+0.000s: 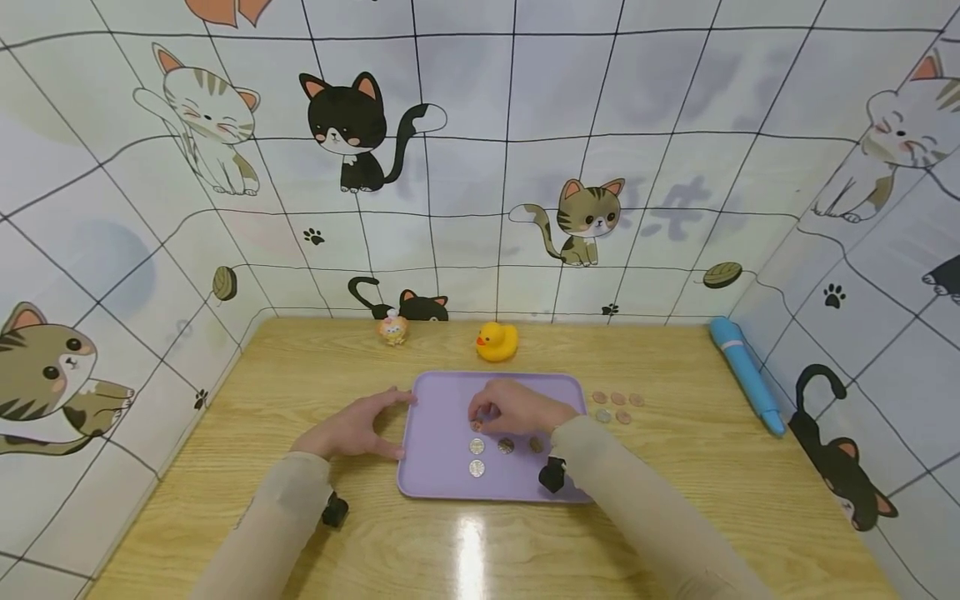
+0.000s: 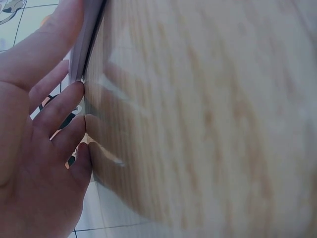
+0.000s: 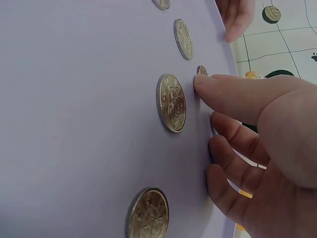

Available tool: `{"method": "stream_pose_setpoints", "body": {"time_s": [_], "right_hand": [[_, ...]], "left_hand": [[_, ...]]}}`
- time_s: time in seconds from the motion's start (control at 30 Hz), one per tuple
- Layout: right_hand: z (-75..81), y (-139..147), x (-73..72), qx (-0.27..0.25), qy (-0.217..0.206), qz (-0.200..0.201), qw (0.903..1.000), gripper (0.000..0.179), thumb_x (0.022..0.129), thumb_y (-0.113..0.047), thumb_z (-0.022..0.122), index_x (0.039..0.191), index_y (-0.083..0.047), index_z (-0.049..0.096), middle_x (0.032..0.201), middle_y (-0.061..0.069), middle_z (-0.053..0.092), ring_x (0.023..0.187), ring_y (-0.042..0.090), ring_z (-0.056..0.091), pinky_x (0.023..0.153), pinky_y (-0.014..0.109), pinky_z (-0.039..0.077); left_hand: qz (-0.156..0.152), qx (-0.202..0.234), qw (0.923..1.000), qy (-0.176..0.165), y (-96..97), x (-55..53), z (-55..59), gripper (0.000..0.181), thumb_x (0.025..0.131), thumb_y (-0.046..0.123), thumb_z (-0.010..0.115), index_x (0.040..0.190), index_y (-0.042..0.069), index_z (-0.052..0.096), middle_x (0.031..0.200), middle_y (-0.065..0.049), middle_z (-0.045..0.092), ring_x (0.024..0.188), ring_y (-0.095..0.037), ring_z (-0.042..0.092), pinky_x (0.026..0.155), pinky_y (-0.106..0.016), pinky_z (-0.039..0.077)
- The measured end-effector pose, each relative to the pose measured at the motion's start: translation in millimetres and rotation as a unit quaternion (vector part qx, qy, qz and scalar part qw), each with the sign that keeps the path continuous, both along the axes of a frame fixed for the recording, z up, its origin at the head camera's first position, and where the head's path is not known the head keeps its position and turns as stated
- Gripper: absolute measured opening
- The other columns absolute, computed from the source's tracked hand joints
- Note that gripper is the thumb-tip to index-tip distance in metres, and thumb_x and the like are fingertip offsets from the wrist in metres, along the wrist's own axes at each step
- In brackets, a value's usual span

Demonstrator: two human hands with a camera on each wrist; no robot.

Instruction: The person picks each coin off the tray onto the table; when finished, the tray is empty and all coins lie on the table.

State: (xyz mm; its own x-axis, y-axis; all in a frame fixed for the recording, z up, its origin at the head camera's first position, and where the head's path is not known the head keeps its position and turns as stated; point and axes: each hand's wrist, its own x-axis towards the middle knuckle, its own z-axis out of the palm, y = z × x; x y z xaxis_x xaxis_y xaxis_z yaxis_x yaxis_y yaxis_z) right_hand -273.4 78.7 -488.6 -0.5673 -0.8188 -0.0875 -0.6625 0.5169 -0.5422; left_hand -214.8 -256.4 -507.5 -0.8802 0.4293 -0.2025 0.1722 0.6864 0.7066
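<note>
A lilac tray [image 1: 442, 400] lies on the wooden table. My left hand [image 1: 358, 427] is spread at its left rim, the thumb and fingertips touching the edge; the left wrist view shows the tray's side [image 2: 88, 34] beside that hand [image 2: 42, 134]. Over the middle of the tray, my right hand [image 1: 517, 406] pinches a small copper coin [image 1: 477, 426] at the surface. In the right wrist view the thumb of the right hand [image 3: 267, 129] partly covers this coin [image 3: 201, 70]. Silver coins [image 1: 477, 447] and gold-coloured coins [image 1: 506, 446] lie flat nearby on the tray.
Several more coins [image 1: 617, 398], mostly copper, lie on the table right of the tray. Behind it stand a yellow rubber duck [image 1: 497, 342] and a small figurine [image 1: 393, 327]. A blue tube-shaped object [image 1: 747, 377] lies by the right wall. Cat-patterned walls enclose the table [image 1: 675, 467].
</note>
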Motion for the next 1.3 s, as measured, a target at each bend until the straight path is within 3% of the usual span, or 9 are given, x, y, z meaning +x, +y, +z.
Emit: {"method": "stream_pose_setpoints", "body": {"time_s": [0.63,0.97,1.3], "right_hand": [[6.9,-2,8.0,-0.001,0.003,-0.008,1.0,0.009,0.096,-0.009,0.075,0.104,-0.014,0.074,0.099,0.002,0.068,0.092,0.022,0.062,0.086,0.032,0.051],[4.7,-4,10.8,-0.029,-0.027,-0.012,0.9991,0.01,0.095,-0.004,0.076,0.095,-0.012,0.07,0.088,0.0,0.07,0.079,0.009,0.057,0.074,0.023,0.051],[1.7,3,10.9,-0.035,-0.043,-0.043,0.9975,0.006,0.096,-0.007,0.075,0.098,-0.012,0.072,0.09,-0.007,0.07,0.084,0.008,0.061,0.08,0.025,0.055]], "left_hand": [[0.0,0.01,0.9999,0.003,-0.4,1.4,-1.8,0.093,0.074,0.041,0.096,0.154,0.029,0.052,0.172,-0.017,0.026,0.16,-0.042,0.018,0.127,-0.064,0.017],[0.001,0.008,1.0,-0.001,-0.1,1.8,-1.4,0.093,0.073,0.044,0.096,0.154,0.03,0.052,0.172,-0.018,0.025,0.16,-0.043,0.019,0.126,-0.065,0.019],[-0.001,0.012,0.9999,0.002,-0.1,1.2,-1.4,0.094,0.072,0.043,0.096,0.154,0.028,0.052,0.172,-0.016,0.026,0.16,-0.042,0.018,0.127,-0.065,0.017]]}}
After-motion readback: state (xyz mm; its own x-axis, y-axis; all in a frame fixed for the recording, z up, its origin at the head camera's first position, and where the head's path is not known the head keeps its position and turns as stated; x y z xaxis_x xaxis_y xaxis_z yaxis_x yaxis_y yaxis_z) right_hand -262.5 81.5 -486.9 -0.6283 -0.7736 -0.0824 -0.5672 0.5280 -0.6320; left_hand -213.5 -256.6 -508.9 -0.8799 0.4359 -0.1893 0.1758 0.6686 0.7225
